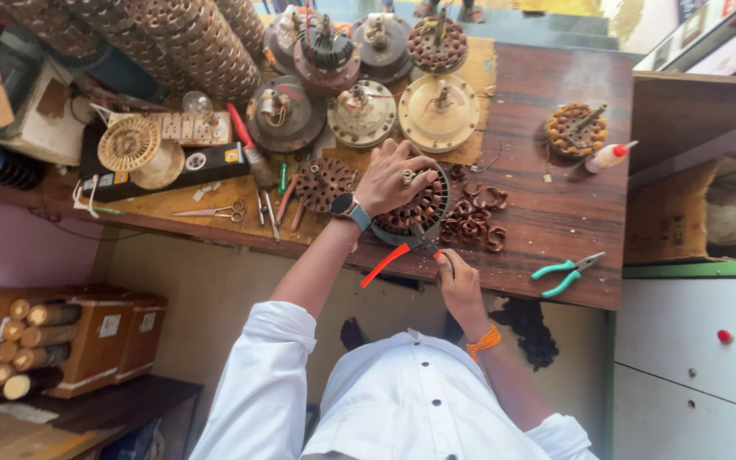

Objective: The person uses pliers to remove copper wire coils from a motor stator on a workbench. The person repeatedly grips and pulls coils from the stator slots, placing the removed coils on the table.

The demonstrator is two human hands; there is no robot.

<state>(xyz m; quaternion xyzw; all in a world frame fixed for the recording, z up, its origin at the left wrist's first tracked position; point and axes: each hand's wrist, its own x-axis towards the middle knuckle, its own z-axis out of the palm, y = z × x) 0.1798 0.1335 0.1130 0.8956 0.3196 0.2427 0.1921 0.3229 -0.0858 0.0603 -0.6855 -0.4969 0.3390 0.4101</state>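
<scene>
My left hand (393, 177), with a watch on its wrist, presses down on a round fan-motor stator (419, 210) wound with copper wire, near the front edge of the wooden workbench (547, 230). My right hand (457, 283) grips orange-handled pliers (387, 263) whose jaws reach the stator's near rim. A pile of cut copper coils (474, 220) lies just right of the stator.
Green-handled pliers (566, 274) lie at the bench's front right. A second wound stator (576, 129) and a small white bottle (606, 158) sit further back. Several fan motor housings (440, 111), scissors (215, 211), a brush (249, 149) and a power strip (189, 128) crowd the left and back.
</scene>
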